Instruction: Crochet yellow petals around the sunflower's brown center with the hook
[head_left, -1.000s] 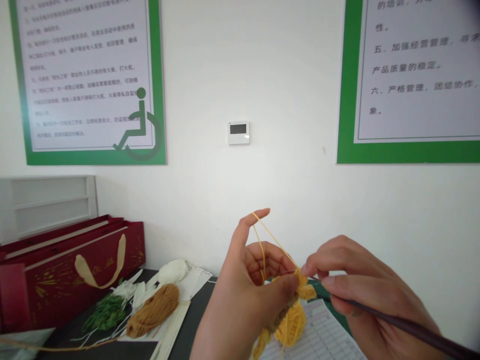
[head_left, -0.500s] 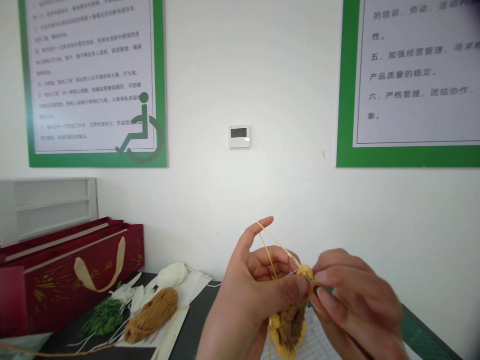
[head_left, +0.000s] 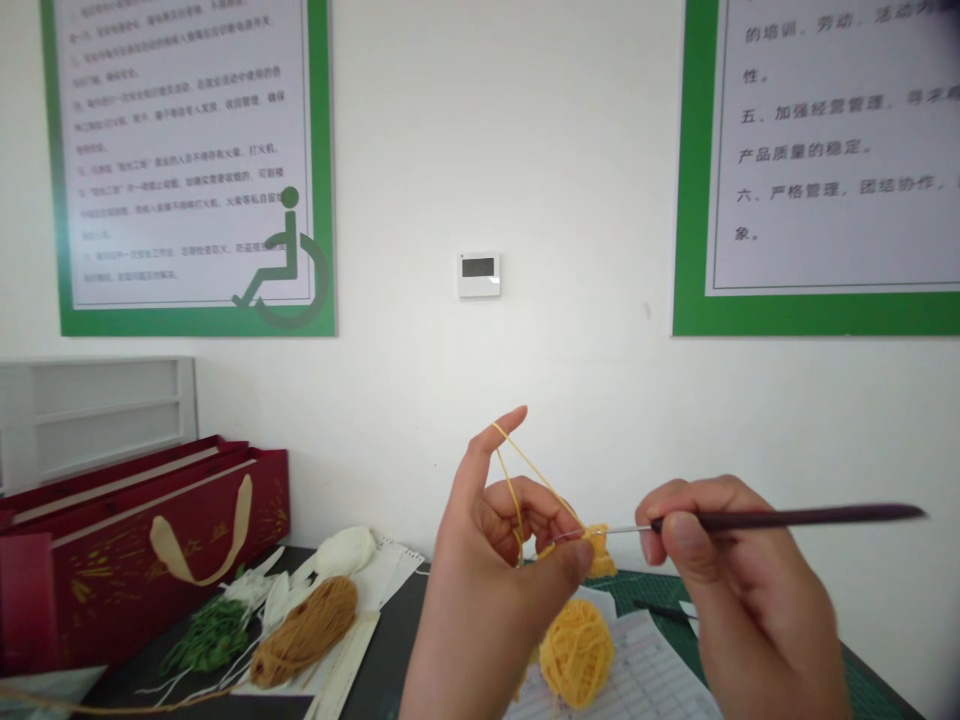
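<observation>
My left hand (head_left: 510, 560) pinches a small yellow crocheted piece (head_left: 598, 552) between thumb and fingers, its index finger raised. Yellow yarn (head_left: 536, 470) loops over that fingertip and runs down to the piece. In my right hand (head_left: 739, 580) is a crochet hook (head_left: 787, 517) with a dark handle, held level and pointing left. Its thin metal shaft reaches into the yellow piece. Below the hands a ball of yellow yarn (head_left: 576, 655) rests on printed paper. Part of the crocheted work is hidden behind my left hand.
On the left stand dark red gift bags (head_left: 150, 540) before a white panel. Near them lie a brown yarn skein (head_left: 306, 630), green yarn (head_left: 206, 635) and white yarn (head_left: 345, 550). A green cutting mat (head_left: 652, 590) lies under the printed sheet (head_left: 652, 665). A dark slim tool (head_left: 664, 608) lies behind.
My right hand has turned and moved right, swinging the hook handle up to level. My left hand has shifted slightly left and up. The yellow ball has come into view.
</observation>
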